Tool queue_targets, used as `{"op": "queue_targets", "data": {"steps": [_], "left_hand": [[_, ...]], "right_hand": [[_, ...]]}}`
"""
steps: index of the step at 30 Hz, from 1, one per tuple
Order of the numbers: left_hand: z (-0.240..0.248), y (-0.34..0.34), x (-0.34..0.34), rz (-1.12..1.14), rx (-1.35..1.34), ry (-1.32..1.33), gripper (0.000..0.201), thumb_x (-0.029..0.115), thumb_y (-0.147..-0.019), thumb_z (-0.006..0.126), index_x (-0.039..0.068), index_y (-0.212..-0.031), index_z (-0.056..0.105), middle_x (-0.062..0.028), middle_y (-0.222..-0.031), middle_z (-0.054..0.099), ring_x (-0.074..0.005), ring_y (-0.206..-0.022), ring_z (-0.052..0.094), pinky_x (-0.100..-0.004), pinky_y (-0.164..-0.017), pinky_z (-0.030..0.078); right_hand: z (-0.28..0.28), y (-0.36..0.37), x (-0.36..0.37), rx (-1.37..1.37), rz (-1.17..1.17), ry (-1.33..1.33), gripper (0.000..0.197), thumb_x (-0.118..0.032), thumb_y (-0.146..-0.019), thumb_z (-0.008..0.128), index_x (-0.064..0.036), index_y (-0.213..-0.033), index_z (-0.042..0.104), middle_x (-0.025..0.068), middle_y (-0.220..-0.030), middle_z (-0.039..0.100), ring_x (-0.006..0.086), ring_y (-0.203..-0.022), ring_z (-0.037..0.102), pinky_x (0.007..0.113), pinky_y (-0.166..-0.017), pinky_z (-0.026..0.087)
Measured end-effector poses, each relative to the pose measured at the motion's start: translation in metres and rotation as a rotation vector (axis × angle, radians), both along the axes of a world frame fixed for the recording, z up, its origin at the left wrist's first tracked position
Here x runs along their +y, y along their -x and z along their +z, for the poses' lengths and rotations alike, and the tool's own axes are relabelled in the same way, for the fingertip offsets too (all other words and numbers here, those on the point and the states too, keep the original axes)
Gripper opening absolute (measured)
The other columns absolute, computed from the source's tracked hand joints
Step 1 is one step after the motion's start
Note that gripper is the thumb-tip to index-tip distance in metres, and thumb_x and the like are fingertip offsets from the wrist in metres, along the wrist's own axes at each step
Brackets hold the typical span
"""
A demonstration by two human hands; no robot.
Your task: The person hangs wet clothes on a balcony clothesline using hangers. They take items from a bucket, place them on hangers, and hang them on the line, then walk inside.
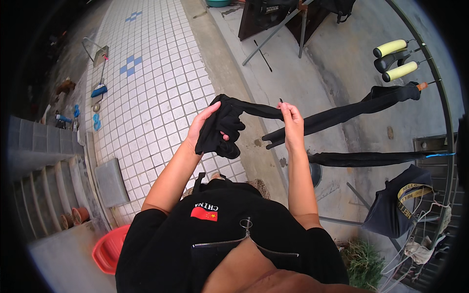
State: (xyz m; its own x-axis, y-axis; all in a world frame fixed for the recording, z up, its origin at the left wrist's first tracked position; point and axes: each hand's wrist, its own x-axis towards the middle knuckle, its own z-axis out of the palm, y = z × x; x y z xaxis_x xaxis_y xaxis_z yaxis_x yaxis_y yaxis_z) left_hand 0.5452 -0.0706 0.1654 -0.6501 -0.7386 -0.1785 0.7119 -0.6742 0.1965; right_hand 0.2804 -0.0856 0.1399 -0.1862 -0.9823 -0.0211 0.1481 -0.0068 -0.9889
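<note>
A black cloth garment (215, 128) hangs in folds between my hands in front of my body; its exact kind is hidden by the bunching. My left hand (201, 121) is closed round the bunched part, with a fingertip showing between the folds. From there a narrow strip of the cloth stretches to the right. My right hand (293, 122) pinches the far end of that strip between thumb and fingers, and a small dark tip sticks up above them.
Black garments (351, 111) hang from a metal rail (442, 105) at the right, near a hanger with yellow padded ends (391, 48). A dark bag (391, 205) and wire hangers (420, 234) are lower right. A red tub (111, 249) stands lower left, a blue broom (99, 91) farther left.
</note>
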Motion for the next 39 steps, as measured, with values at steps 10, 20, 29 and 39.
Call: {"op": "queue_targets", "data": {"steps": [10, 20, 29, 39], "left_hand": [[0.007, -0.009, -0.088, -0.066, -0.101, 0.129, 0.054, 0.036, -0.101, 0.036, -0.004, -0.136, 0.042, -0.0198, -0.11, 0.064, -0.0295, -0.074, 0.067, -0.0364, -0.057, 0.059], [0.03, 0.006, -0.22, -0.187, -0.28, 0.275, 0.058, 0.034, -0.094, 0.048, -0.007, -0.135, 0.044, -0.0219, -0.115, 0.06, -0.0287, -0.086, 0.065, -0.0341, -0.054, 0.053], [0.051, 0.058, -0.347, -0.353, -0.37, 0.348, 0.028, 0.025, -0.084, 0.059, -0.001, -0.094, 0.056, -0.0196, -0.105, 0.058, -0.0342, -0.09, 0.066, -0.0397, -0.067, 0.058], [0.031, 0.088, -0.519, -0.419, -0.402, 0.578, 0.049, 0.035, -0.085, 0.073, 0.0, -0.116, 0.057, -0.011, -0.11, 0.061, -0.0195, -0.095, 0.062, -0.035, -0.08, 0.054]], "right_hand": [[-0.024, -0.065, -0.062, -0.375, 0.845, -0.189, 0.076, -0.016, -0.078, 0.077, -0.0063, -0.142, 0.039, 0.0054, -0.125, 0.055, 0.0155, -0.116, 0.052, 0.031, -0.098, 0.042], [0.07, 0.023, -0.198, -0.146, 0.659, -0.089, 0.04, -0.003, -0.08, 0.071, 0.0004, -0.118, 0.061, 0.004, -0.093, 0.066, 0.011, -0.077, 0.062, 0.026, -0.069, 0.05], [0.148, 0.075, -0.303, 0.188, 0.294, 0.339, 0.025, -0.005, -0.084, 0.067, -0.0016, -0.108, 0.066, 0.0009, -0.101, 0.061, 0.0094, -0.093, 0.057, 0.024, -0.082, 0.046], [0.236, 0.091, -0.404, 0.601, -0.033, 0.495, 0.024, -0.002, -0.083, 0.063, -0.003, -0.107, 0.066, 0.0005, -0.097, 0.058, 0.0103, -0.091, 0.055, 0.023, -0.082, 0.043]]}}
